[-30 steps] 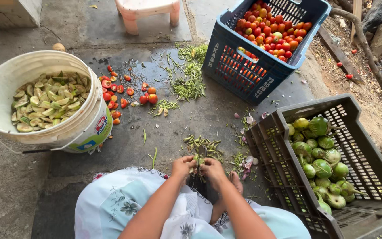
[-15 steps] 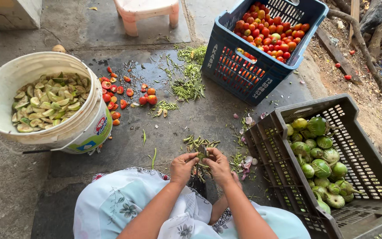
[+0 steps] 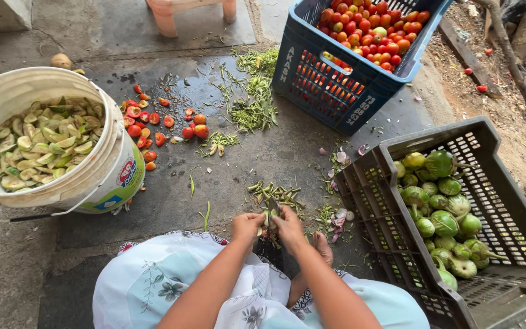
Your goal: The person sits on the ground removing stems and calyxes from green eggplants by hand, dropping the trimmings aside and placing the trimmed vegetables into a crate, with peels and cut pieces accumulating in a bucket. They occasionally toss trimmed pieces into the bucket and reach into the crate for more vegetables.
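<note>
Left hand (image 3: 248, 226), right hand (image 3: 289, 226), gripping green fruit (image 3: 269, 217), white bucket (image 3: 101, 176) left

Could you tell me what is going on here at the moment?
A seated person holds a small green fruit between the left hand and right hand, over trimmings on the concrete floor. A white bucket of cut green pieces sits to the left, and a dark crate of whole green fruit to the right.

A rough grey concrete floor (image 3: 226, 164) spreads out under flat daylight, damp and darker just beside the pale pink plastic stool (image 3: 193, 11) at the far edge. Right of that stool, the concrete gives way to dry brown dirt (image 3: 500, 116) with dead branches (image 3: 512, 55).
</note>
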The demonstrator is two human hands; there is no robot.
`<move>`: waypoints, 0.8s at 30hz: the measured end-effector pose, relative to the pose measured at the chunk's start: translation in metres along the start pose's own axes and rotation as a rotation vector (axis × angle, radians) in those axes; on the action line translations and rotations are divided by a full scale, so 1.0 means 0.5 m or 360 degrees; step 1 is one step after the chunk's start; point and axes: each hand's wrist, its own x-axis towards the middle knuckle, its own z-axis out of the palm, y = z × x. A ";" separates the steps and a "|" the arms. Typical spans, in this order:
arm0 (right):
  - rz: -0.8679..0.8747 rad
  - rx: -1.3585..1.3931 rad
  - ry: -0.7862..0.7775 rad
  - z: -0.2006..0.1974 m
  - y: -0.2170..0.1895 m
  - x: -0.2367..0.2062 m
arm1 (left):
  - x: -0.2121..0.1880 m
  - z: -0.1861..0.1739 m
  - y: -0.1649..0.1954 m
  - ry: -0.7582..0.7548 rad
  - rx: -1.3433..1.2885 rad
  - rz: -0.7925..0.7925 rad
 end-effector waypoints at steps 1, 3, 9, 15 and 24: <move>0.0086 -0.0034 0.0052 -0.001 0.004 0.000 | 0.004 0.000 -0.004 0.0021 0.0100 -0.0019; 0.0113 -0.0051 0.0036 -0.005 0.004 -0.003 | 0.001 0.000 -0.005 -0.0011 0.0080 -0.0036; 0.0378 0.0068 -0.0058 -0.008 -0.055 -0.031 | -0.083 -0.006 0.021 -0.0005 0.0761 0.0290; 0.0398 0.0082 -0.0107 -0.001 -0.138 -0.101 | -0.081 -0.020 0.023 -0.0321 0.0448 0.0124; 0.0107 -0.0344 -0.0125 0.013 -0.194 -0.142 | -0.073 -0.044 0.032 -0.0417 0.0865 0.0658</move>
